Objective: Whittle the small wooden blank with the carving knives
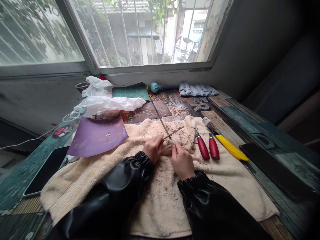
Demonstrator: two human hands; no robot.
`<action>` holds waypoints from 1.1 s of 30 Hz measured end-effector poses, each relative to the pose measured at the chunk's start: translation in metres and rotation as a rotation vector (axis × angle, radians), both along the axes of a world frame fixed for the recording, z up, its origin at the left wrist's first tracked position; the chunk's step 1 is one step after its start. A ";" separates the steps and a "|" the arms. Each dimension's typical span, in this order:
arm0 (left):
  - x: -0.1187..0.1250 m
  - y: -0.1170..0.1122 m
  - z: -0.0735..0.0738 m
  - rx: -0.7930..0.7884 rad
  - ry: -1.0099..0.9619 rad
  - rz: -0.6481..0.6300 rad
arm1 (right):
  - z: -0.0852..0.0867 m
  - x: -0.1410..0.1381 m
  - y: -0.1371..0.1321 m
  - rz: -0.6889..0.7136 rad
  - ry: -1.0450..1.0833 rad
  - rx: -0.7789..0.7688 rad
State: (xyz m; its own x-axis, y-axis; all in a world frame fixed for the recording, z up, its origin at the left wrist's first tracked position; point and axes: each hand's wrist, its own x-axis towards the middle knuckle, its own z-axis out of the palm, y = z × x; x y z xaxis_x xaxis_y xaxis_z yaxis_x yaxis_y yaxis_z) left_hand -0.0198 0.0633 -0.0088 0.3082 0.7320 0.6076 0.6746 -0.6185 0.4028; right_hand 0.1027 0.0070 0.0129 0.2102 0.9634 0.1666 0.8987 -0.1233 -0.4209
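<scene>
Both my hands are over a beige towel [220,186] dusted with wood shavings. My left hand [153,149] is closed on the lower end of a thin brown wooden stick [175,131], which slants up to the right. My right hand [183,162] pinches the pale near end of a long narrow file-like tool [160,117], which points away toward the window. The two thin pieces cross close to my fingertips. To the right of my right hand lie two red-handled carving knives [203,147], side by side, and a yellow box cutter [231,147].
A purple sheet [98,137] lies left, beside a dark-screened tablet [47,171]. White plastic bags [112,103] and a green mat [131,92] are behind. A long dark object [275,168] rests right. Shavings [178,110] cover part of the tabletop below the barred window.
</scene>
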 end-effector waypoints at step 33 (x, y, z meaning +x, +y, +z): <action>-0.008 0.010 0.000 -0.265 -0.200 0.087 | 0.006 0.027 -0.002 -0.003 0.405 -0.054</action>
State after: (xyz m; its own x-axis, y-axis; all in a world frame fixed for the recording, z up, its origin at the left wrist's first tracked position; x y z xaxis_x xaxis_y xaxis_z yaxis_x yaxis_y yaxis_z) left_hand -0.0282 0.0738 -0.0085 0.1322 0.8907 0.4349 0.6117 -0.4185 0.6713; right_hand 0.1295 0.0052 0.0188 0.2516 0.9677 0.0187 0.6612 -0.1577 -0.7335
